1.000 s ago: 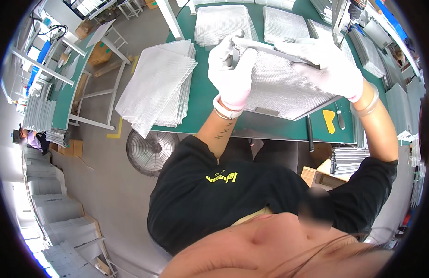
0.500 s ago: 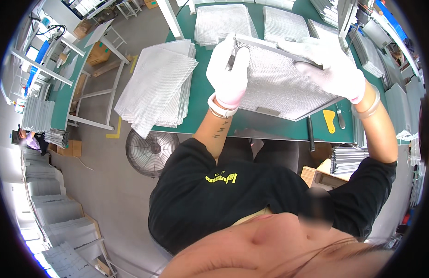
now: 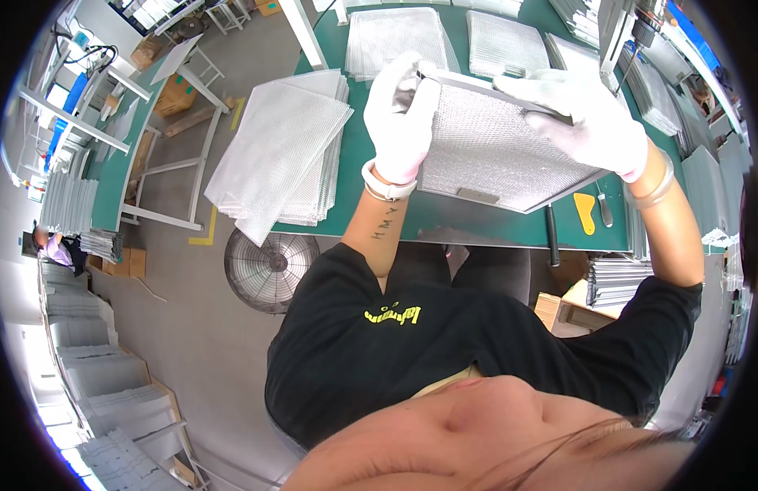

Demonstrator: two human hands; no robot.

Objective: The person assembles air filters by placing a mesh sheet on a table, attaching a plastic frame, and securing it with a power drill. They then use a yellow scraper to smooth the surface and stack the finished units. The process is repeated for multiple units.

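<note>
A silvery mesh filter panel [image 3: 497,151] in a thin metal frame is tilted over the near part of the green table, its near edge low and its far edge raised. My left hand [image 3: 402,119], in a white glove, is at the panel's far left corner, thumb and fingers curled round the frame there. My right hand [image 3: 587,119], also gloved in white, grips the far edge toward the right, fingers over the frame and thumb against the mesh. A small plate [image 3: 478,195] shows on the panel's near edge.
Loose mesh sheets [image 3: 281,147] lie stacked at the left table edge [image 3: 354,222], with further mesh stacks [image 3: 399,41] at the back. Nearby on the right are a black-handled tool [image 3: 551,233], a yellow scraper [image 3: 585,213] and a screwdriver [image 3: 605,211]. A floor fan [image 3: 272,270] stands below.
My left hand has shifted slightly left and away from me along the panel's corner. My right hand keeps its grip, and the panel has barely moved.
</note>
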